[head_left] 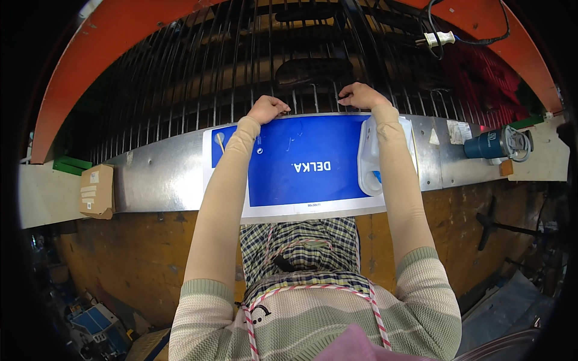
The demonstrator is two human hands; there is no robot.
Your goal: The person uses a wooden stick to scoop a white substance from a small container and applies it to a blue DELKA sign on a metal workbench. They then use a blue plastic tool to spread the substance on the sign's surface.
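Note:
My left hand is at the far edge of a blue and white printed sheet, its fingers curled with the tips together. Whatever the fingertips hold, if anything, is too small to make out. Farther right, my right hand reaches just past the same edge, thumb and fingers drawn close together over thin metal rods. Partly under my right forearm lies a white plastic container with a bit of blue at its near end. By my left forearm is a thin yellowish stick with a pale round piece.
A metal worktop carries the sheet. Left stands a cardboard box; right, a teal tumbler with a handle. Rows of dark bars lie beyond, inside an orange frame. A white plug hangs at the upper right.

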